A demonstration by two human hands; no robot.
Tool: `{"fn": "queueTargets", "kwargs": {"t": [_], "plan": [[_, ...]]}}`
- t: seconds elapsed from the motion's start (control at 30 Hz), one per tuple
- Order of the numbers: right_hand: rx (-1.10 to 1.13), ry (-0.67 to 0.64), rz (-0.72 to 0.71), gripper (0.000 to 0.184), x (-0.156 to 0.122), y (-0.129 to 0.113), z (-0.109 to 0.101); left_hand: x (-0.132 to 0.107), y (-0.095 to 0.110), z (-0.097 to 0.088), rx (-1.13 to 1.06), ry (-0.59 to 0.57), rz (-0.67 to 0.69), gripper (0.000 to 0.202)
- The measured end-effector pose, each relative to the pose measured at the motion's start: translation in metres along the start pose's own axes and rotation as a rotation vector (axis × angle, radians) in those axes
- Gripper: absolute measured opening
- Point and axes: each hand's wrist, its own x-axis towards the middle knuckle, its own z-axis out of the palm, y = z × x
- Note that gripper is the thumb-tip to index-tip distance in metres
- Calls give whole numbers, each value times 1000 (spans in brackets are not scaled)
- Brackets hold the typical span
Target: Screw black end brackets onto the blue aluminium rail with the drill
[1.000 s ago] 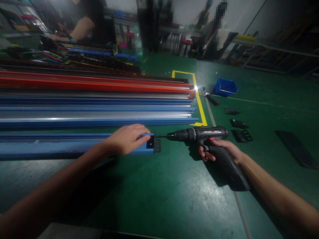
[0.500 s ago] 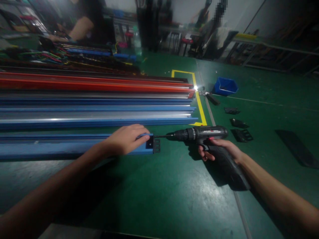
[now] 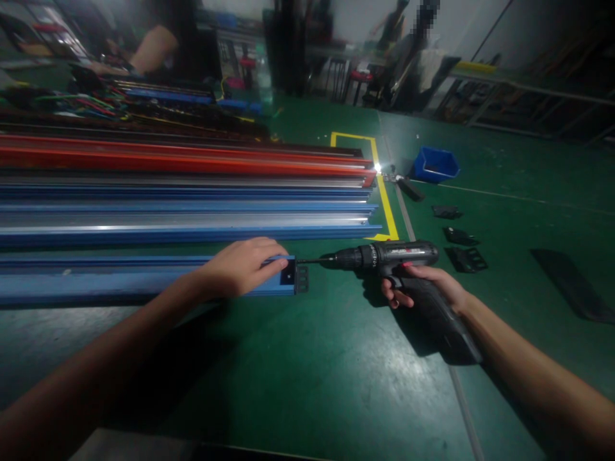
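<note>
My left hand (image 3: 247,266) is wrapped over the end of a long blue metal profile (image 3: 144,282), thumb and fingers at its upper edge. A black end cap (image 3: 302,280) with slots sits on the profile's right end. My right hand (image 3: 432,282) grips a black cordless drill (image 3: 403,254) by its handle, the index finger near the trigger. The drill lies level, and its long thin bit (image 3: 312,260) points left and reaches the upper part of the end cap. Whether the bit turns cannot be seen.
Behind lie several blue profiles (image 3: 288,230) and red profiles (image 3: 240,163) beside yellow floor tape (image 3: 388,211). To the right are black end caps (image 3: 466,259), a blue bin (image 3: 435,164) and a dark flat piece (image 3: 571,285). A person's forearm (image 3: 154,51) shows at upper left.
Almost nothing differs; the whole view has shifted very slightly upward. Both hands, the drill and the profile keep their places relative to each other.
</note>
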Motion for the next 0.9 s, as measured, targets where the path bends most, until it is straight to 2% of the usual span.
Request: {"fn": "queueTargets", "kwargs": {"t": [0.23,0.9], "plan": [[21,-5,10,45,1,-4,7,0,0,0,4,-2,-6,44],[91,3,14,48,0,-1,4,2,-2,2,17,-14,-10,46]]}}
